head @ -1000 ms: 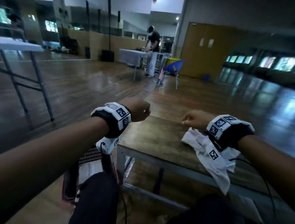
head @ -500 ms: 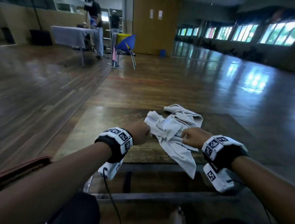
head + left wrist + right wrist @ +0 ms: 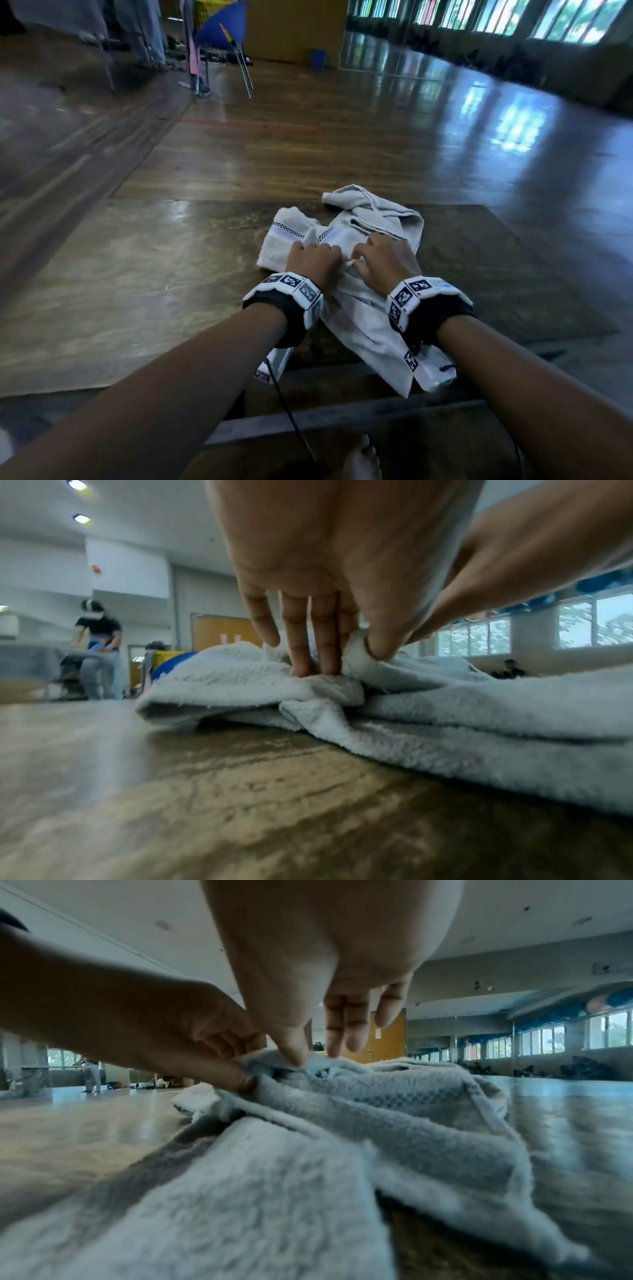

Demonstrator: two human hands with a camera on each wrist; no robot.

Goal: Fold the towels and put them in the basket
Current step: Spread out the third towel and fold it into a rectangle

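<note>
Two hands: both are down on one crumpled white towel [image 3: 370, 318] that lies on a worn wooden table [image 3: 137, 274], towards its right half.
Towel: bunched and unfolded, terry pile; a band with a small dark checked line runs across its far-left lobe, and its near end hangs over the table's near edge.
Left hand [image 3: 313, 262]: on the towel's middle, fingers pointing down; in the left wrist view the fingertips [image 3: 303, 653] press into the cloth while the thumb squeezes a raised fold against them, so it pinches the towel.
Right hand [image 3: 385, 263]: just beside the left one, almost touching it; in the right wrist view its thumb comes down on a raised edge of cloth with the forefinger behind it, pinching that edge, while the other fingers [image 3: 352, 1026] hang loosely above the towel.
Wrists: each carries a black band with white blocks of square black-and-white markers; a thin cable trails from the left one.
Near edge: a bare foot [image 3: 363, 459] shows under the table's rim.
Far left of the room: a blue chair [image 3: 222, 31] on thin metal legs stands on the glossy wooden floor [image 3: 376, 130].
Far right: a row of bright windows [image 3: 513, 13].
Basket: I cannot see it from here.
</note>
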